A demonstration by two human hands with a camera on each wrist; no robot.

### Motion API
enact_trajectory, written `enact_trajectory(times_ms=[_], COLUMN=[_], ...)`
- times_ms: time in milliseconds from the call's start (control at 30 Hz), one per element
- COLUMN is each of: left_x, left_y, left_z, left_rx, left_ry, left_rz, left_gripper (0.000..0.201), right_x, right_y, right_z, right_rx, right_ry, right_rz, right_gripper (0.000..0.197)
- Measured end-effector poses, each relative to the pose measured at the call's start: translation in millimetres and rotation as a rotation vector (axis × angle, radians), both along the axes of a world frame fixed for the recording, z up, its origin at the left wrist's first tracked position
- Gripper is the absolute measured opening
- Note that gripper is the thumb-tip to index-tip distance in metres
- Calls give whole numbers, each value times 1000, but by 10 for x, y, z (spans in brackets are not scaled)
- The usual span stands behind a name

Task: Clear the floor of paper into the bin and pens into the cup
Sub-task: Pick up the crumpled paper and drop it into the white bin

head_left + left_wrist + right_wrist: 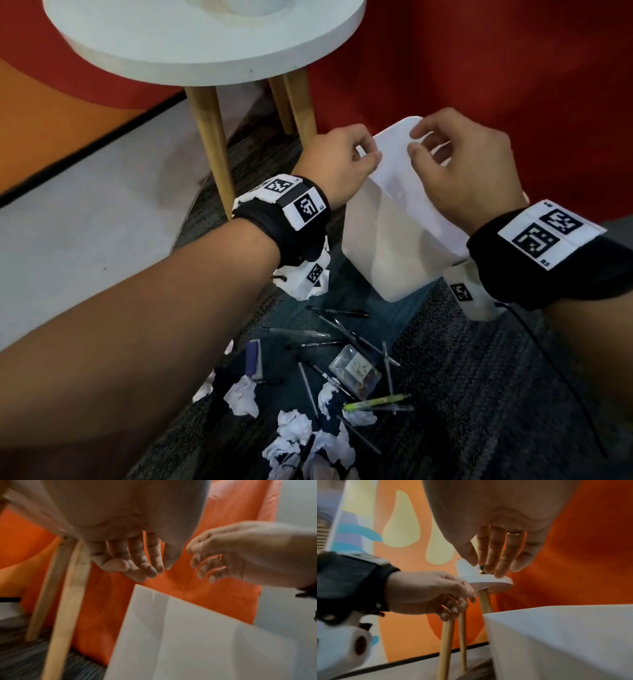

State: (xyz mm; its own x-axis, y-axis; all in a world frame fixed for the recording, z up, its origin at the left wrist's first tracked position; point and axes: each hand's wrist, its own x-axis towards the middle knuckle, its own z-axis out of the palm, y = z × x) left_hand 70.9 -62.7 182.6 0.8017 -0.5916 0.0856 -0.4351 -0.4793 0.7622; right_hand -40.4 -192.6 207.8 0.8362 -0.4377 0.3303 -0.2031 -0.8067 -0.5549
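Carpet below your fingers (371, 156) holds paper (241, 394) and pens (342, 330); both hands loosely curled, empty, over bin (387, 246). Next: grab paper.

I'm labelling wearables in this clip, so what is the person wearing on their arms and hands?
Both forearms are bare, with no sleeves. Each wrist carries a black strap with white square-patterned marker tags; a white camera housing hangs under the left wrist. A thin black cable trails from the right strap. The right hand wears a gold ring.
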Motion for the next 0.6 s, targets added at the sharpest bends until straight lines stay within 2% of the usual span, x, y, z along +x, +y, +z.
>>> enact_trajectory(times_ms=[67,133,433,600], left_x=[46,91,313,302], left_y=[207,436,1724,2405], left_z=[-124,-284,-1247,-1722], left_rx=[64,136,561,752], left_ry=[-1,24,198,357], left_rz=[24,39,105,76], left_gripper=[12,12,13,6], right_x=[82,164,324,446], right_y=[243,501,1481,1913], right_z=[-24,-138,-1127,-1629], right_rx=[-2,-19,-191,-179], right_ry=[-28,19,551,725], right_rz=[95,189,605,674], right_gripper=[16,16,15,19])
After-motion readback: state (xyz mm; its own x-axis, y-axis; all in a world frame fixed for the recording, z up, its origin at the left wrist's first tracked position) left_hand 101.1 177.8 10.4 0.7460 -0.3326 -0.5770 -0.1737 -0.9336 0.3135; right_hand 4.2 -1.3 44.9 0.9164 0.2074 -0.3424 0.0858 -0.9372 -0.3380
